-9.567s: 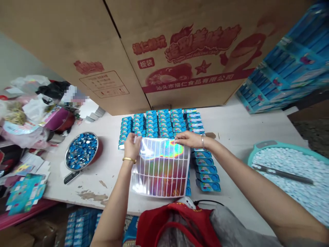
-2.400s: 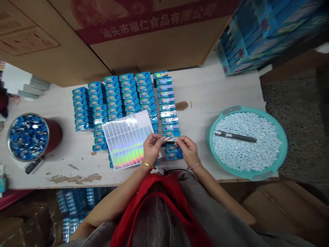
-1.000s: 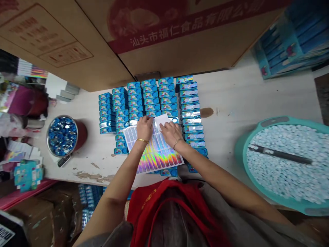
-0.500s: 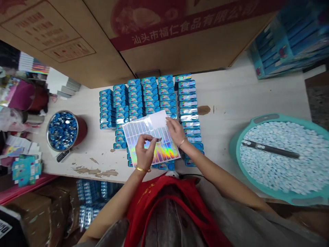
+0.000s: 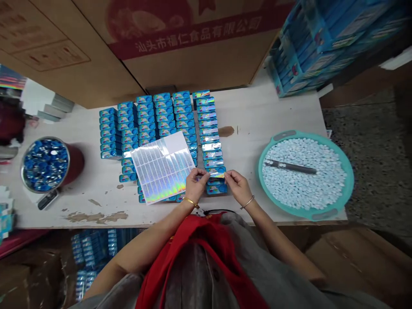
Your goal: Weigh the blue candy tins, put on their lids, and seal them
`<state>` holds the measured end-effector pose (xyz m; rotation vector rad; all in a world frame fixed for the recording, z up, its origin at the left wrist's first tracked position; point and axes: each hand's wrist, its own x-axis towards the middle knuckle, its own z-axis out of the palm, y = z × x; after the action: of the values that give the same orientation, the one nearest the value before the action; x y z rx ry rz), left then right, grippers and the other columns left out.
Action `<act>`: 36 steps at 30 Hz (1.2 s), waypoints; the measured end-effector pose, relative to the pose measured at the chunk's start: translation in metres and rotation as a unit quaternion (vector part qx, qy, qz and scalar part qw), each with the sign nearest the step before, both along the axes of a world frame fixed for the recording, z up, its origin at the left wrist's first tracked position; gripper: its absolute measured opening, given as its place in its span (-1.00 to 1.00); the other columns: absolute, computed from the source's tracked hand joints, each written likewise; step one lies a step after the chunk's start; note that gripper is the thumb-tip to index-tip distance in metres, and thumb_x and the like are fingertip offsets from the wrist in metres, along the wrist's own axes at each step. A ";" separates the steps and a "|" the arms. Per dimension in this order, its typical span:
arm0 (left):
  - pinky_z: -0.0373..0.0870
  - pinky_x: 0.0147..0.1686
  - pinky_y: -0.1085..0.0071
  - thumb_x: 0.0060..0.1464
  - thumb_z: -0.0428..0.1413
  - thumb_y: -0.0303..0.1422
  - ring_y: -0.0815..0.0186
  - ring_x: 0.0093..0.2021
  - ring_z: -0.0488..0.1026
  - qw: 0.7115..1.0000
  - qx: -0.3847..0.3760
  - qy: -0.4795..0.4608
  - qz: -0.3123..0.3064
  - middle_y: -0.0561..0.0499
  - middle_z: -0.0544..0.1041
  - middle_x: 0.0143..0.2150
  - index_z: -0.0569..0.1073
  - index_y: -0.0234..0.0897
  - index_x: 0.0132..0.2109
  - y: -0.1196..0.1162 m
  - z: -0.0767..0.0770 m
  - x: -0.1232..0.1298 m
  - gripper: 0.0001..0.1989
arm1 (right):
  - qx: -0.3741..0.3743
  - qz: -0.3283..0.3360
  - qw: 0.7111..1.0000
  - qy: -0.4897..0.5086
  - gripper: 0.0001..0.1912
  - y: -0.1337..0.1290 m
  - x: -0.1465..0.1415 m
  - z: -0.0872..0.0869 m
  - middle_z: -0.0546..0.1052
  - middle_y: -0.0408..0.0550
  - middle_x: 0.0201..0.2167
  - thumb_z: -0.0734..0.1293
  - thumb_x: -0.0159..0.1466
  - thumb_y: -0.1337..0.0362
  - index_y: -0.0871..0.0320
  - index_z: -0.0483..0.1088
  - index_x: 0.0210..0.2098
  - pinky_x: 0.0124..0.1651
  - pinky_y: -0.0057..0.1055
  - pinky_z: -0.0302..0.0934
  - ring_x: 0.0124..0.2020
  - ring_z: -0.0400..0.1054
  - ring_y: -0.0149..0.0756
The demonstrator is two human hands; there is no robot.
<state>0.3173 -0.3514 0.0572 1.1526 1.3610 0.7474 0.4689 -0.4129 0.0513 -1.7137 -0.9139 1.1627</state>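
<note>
My left hand (image 5: 195,187) pinches one end of a small shiny sticker (image 5: 216,175), and my right hand (image 5: 238,189) pinches its other end. The strip is stretched level over a blue box near the front of the rightmost row of blue boxes (image 5: 210,139). Shiny strips lie across the tops of several boxes farther back in that row. Left of my hands, a holographic sticker sheet (image 5: 161,167) rests on other rows of blue boxes (image 5: 165,109), with a bare white patch at its upper right.
A teal basin (image 5: 280,201) of pale pieces with a dark bar stands at the right. At the left is a metal pot (image 5: 73,161) of blue items. Large cartons (image 5: 193,68) and stacked blue packs (image 5: 309,47) stand behind.
The view has shifted right. My right hand has let go of the sheet and now holds one end of the sticker. My left hand has moved right, off the sheet, with the sticker.
</note>
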 end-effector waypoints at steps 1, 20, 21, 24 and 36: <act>0.27 -0.28 0.40 -0.06 0.20 -0.34 0.37 -0.36 0.35 0.999 0.028 0.034 -0.016 0.08 0.41 -0.43 0.41 -0.25 -0.45 0.000 -0.004 0.004 -0.88 | -0.004 0.015 0.999 -0.039 -0.65 0.001 0.008 -0.004 0.31 -0.20 -0.60 0.20 0.26 0.00 0.12 0.31 -0.48 -0.41 -0.44 0.06 -0.52 0.16 -0.38; 0.16 -0.14 0.17 -0.05 0.16 -0.40 0.06 -0.04 0.32 0.910 0.134 0.368 -0.138 -0.10 0.39 -0.11 0.29 -0.22 -0.13 0.011 -0.020 0.031 -0.70 | -0.027 -0.009 0.988 -0.149 -0.65 0.004 0.024 -0.057 0.47 -0.14 -0.49 0.21 0.24 0.08 0.18 0.43 -0.14 -0.34 -0.39 0.15 -0.48 0.29 -0.32; 0.16 -0.13 0.17 -0.03 0.16 -0.39 0.06 -0.04 0.32 0.911 0.128 0.367 -0.140 -0.10 0.39 -0.11 0.28 -0.22 -0.12 0.011 -0.019 0.031 -0.70 | -0.006 -0.015 0.992 -0.127 -0.65 0.001 0.021 -0.058 0.49 -0.10 -0.44 0.20 0.25 0.09 0.19 0.45 -0.16 -0.33 -0.39 0.18 -0.45 0.31 -0.32; 0.16 -0.13 0.17 -0.01 0.15 -0.39 0.06 -0.04 0.33 0.910 0.113 0.371 -0.146 -0.10 0.39 -0.12 0.28 -0.23 -0.14 0.009 -0.019 0.033 -0.73 | 0.012 0.031 0.989 -0.143 -0.64 -0.006 0.021 -0.058 0.51 -0.03 -0.39 0.15 0.28 0.16 0.19 0.51 -0.17 -0.23 -0.33 0.20 -0.34 0.36 -0.26; 0.27 -0.10 0.24 0.14 -0.03 -0.46 0.17 -0.13 0.36 0.889 0.273 0.363 -0.057 -0.14 0.42 -0.15 0.42 -0.27 -0.06 0.137 -0.014 -0.093 -0.76 | 0.068 0.265 0.870 -0.410 -0.55 0.116 -0.055 0.000 0.45 0.10 -0.24 0.04 0.38 0.25 0.16 0.31 0.18 -0.14 -0.22 -0.01 -0.16 0.20 -0.09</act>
<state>0.2247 -0.2141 0.0436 2.0918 1.7141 0.6537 0.4140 -0.2974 0.0517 -1.9061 -2.0354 0.6080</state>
